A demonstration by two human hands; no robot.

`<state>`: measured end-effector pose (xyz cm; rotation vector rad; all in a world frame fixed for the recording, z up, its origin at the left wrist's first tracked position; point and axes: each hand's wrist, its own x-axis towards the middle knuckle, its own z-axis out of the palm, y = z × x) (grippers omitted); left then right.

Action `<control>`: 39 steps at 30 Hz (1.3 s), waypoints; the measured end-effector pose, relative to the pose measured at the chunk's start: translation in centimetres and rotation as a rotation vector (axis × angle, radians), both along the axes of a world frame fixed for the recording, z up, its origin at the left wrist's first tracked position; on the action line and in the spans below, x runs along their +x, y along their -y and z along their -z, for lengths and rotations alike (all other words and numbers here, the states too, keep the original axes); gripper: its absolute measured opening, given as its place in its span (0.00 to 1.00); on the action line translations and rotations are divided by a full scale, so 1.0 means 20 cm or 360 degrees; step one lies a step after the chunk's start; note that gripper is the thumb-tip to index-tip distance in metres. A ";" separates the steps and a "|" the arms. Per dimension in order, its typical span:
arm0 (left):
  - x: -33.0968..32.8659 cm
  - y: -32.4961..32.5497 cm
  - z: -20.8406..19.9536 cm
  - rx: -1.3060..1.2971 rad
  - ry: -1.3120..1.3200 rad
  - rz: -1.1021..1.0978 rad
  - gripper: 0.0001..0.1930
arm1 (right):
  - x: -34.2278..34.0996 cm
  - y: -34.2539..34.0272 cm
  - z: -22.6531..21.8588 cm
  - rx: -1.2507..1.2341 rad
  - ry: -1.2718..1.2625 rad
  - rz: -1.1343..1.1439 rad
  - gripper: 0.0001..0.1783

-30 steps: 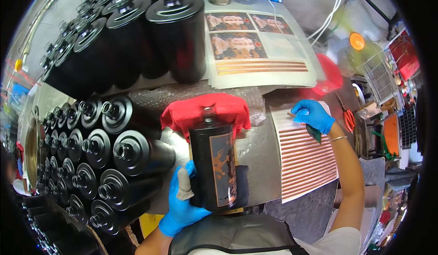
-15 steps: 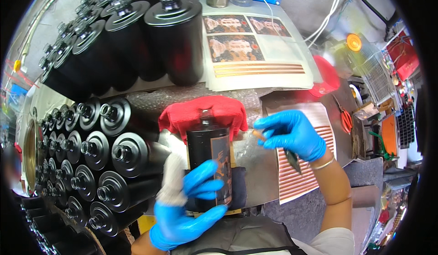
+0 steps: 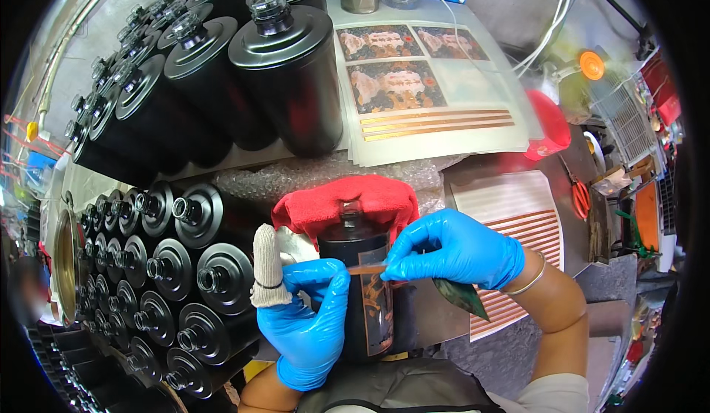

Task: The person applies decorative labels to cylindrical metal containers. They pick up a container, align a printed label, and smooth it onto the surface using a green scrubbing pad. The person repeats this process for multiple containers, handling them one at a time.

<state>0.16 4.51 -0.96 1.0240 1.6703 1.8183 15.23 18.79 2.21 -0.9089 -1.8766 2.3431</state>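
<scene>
Bright light leaves glare on the blue-gloved right hand (image 3: 464,250) at four o'clock and the shiny black cylindrical bottles (image 3: 287,87) at eleven. At nine, shapes bend and blur.

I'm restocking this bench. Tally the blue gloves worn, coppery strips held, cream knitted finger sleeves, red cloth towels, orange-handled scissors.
Blue gloves worn: 2
Coppery strip held: 1
Cream knitted finger sleeve: 1
Red towel: 1
Orange-handled scissors: 1
Total: 6
</scene>
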 end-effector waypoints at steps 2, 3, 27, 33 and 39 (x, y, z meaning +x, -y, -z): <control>-0.02 -0.03 0.06 -0.0001 0.0005 -0.0068 0.43 | -0.02 0.01 0.06 -0.0182 -0.0057 0.0197 0.11; -0.02 -0.05 0.09 0.0032 0.0047 -0.0098 0.43 | -0.03 0.02 0.09 -0.0100 -0.0072 0.0262 0.11; -0.03 -0.10 0.08 -0.0038 0.0531 0.0035 0.44 | -0.11 0.21 0.26 -0.0034 -0.0243 0.1146 0.05; -0.03 -0.10 0.08 -0.0242 0.1090 -0.0051 0.42 | -0.12 0.21 0.27 -0.0035 -0.0261 0.1216 0.05; -0.03 -0.13 0.07 -0.0476 0.1057 0.0052 0.44 | -0.12 0.21 0.27 -0.0072 -0.0260 0.1243 0.05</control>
